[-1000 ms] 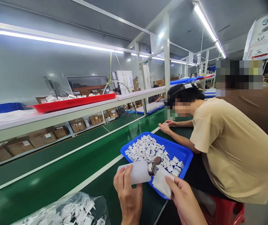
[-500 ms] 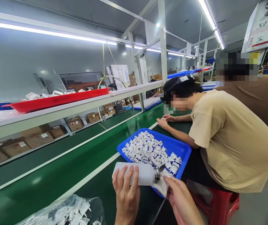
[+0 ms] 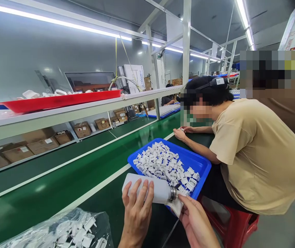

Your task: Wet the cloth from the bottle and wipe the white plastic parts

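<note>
Bench edge runs just right of the hands; open green belt [image 3: 67, 179] to the left. Left hand [image 3: 137, 210] fingers wrapped round a white bottle [image 3: 149, 187] held sideways, metal cap against a white cloth [image 3: 176, 206] pinched in right hand [image 3: 196, 224]. Blue tray [image 3: 201, 165] just behind holds white parts [image 3: 165, 163]; bag [image 3: 59, 232] lower left holds more. Since 0.5 s ago, bottle and cloth are unchanged; the view has shifted slightly.

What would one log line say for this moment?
left hand: holds white plastic bottle on its side | right hand: holds white cloth at bottle's metal cap | behind: blue plastic tray
</note>
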Action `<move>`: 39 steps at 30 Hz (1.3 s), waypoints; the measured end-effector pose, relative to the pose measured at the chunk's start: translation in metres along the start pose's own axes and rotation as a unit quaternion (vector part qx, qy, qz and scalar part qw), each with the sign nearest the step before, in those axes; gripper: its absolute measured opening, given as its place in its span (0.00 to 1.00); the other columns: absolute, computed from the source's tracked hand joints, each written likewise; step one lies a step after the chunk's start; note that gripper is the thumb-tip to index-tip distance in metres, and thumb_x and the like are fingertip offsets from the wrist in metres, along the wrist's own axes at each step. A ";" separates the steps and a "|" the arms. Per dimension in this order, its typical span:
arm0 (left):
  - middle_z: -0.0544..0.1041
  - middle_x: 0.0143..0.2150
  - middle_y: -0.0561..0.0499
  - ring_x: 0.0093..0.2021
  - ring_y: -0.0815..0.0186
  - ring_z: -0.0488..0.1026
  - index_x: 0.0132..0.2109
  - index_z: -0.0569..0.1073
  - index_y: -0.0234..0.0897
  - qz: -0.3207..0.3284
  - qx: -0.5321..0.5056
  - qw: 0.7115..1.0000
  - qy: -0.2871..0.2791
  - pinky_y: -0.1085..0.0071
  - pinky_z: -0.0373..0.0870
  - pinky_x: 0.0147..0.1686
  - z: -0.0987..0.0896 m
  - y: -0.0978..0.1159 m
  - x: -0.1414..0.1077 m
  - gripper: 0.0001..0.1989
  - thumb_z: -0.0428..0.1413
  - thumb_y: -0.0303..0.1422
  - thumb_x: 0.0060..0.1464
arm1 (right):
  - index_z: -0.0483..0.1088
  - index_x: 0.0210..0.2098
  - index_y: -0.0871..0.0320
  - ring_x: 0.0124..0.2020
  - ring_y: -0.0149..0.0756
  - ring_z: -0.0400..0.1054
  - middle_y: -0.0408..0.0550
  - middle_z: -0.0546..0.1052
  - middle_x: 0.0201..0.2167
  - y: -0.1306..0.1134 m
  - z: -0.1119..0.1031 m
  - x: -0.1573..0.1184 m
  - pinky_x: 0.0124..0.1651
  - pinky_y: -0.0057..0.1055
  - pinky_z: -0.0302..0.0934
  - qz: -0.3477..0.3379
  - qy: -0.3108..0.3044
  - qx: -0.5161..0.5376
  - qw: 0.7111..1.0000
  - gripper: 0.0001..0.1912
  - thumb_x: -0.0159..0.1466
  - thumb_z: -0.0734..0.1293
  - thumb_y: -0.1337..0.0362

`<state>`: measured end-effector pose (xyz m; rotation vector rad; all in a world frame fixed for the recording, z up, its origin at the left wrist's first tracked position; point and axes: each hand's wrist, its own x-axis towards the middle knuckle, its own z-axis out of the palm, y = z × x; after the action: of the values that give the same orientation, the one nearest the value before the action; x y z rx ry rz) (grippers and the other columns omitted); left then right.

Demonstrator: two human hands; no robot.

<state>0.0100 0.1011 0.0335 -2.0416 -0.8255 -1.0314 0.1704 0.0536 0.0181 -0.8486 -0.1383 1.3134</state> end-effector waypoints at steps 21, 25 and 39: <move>0.83 0.43 0.43 0.49 0.50 0.74 0.52 0.76 0.31 -0.028 -0.029 0.999 0.003 0.44 0.63 0.58 0.002 -0.002 -0.001 0.21 0.56 0.12 0.53 | 0.80 0.40 0.59 0.45 0.44 0.76 0.49 0.84 0.39 -0.004 -0.001 -0.010 0.41 0.31 0.72 -0.004 -0.033 0.000 0.999 0.22 0.48 0.81 0.58; 0.83 0.43 0.42 0.49 0.50 0.74 0.52 0.75 0.32 -0.039 -0.027 0.999 0.005 0.43 0.64 0.57 0.005 -0.004 -0.003 0.20 0.58 0.14 0.53 | 0.81 0.40 0.59 0.47 0.47 0.76 0.50 0.84 0.40 -0.006 0.003 -0.011 0.45 0.35 0.72 -0.006 -0.034 -0.001 0.999 0.21 0.48 0.81 0.58; 0.82 0.43 0.42 0.49 0.50 0.75 0.52 0.75 0.34 -0.060 -0.015 0.998 0.016 0.42 0.67 0.56 0.006 -0.006 -0.005 0.23 0.59 0.13 0.50 | 0.79 0.41 0.59 0.48 0.47 0.75 0.52 0.83 0.42 -0.008 0.003 -0.014 0.46 0.35 0.72 -0.013 -0.044 -0.015 0.999 0.19 0.53 0.78 0.58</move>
<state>0.0051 0.1078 0.0283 -2.0156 -0.9317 -1.1455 0.1714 0.0422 0.0301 -0.8115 -0.2387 1.3270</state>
